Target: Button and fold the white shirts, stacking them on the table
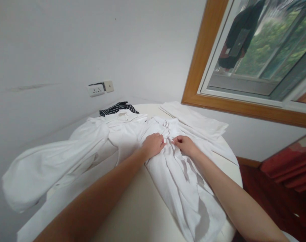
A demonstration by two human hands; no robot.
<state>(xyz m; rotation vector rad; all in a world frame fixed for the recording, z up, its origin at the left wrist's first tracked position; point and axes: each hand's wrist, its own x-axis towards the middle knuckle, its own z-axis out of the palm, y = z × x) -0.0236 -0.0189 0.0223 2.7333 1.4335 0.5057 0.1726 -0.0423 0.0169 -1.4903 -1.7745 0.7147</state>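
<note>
A crumpled white garment [175, 181] stretches lengthwise over the round table [139, 201], its lower part hanging in loose folds toward me. My left hand [154, 145] has its fingers closed on the gathered cloth at the garment's left side. Opposite it, my right hand [185, 145] pinches the same cloth between thumb and fingers. Rumpled fabric lies between the two hands. To the left is another white garment [92, 137], with a collar and a puffed sleeve that reaches past the table edge; my left forearm passes over part of it.
At the far right of the table lies a flat white cloth [195, 117]. A black garment with white stripes [119, 108] rests at the back, by the wall. Above it is a wall socket [96, 90]. A wood-framed window [243, 67] is at right, above red fabric [291, 164].
</note>
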